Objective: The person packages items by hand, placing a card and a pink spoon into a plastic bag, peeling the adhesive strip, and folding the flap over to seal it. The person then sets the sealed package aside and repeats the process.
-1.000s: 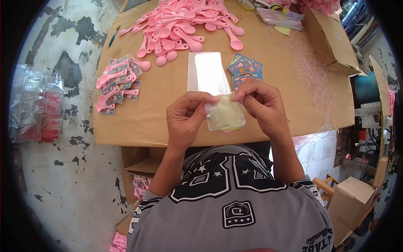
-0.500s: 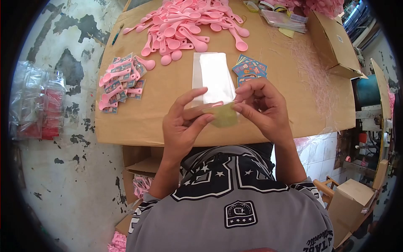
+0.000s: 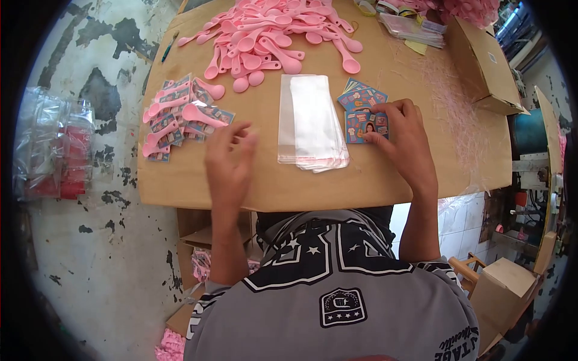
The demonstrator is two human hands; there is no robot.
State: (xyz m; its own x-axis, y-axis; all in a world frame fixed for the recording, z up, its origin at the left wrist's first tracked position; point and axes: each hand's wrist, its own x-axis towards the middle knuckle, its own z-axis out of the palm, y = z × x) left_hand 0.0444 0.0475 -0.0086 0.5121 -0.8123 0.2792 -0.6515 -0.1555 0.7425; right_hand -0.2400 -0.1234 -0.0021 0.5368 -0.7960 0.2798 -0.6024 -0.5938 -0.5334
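My left hand [image 3: 230, 162] hovers beside the pile of packed spoons with cards [image 3: 165, 123], its fingers apart and slightly blurred, holding nothing. A bagged pink spoon [image 3: 205, 115] lies on the right side of that pile, just beyond my fingertips. With thumb and fingers, my right hand [image 3: 406, 132] grips the edge of a blue printed card [image 3: 361, 126], at the near end of the fanned card stack [image 3: 363, 96]. Between my hands lie clear plastic bags [image 3: 310, 120], fanned slightly, with their pinkish ends toward me.
A large heap of loose pink spoons [image 3: 265, 36] covers the back of the table [image 3: 253, 186]. At the back right are a cardboard box [image 3: 481, 66], plastic packets [image 3: 412, 30] and pinkish strands [image 3: 448, 102]. A pen [image 3: 170, 47] lies back left.
My hands have moved apart, the left to the left and the right to the cards. The greenish item between them is gone from view. Another bagged spoon now lies on the left pile.
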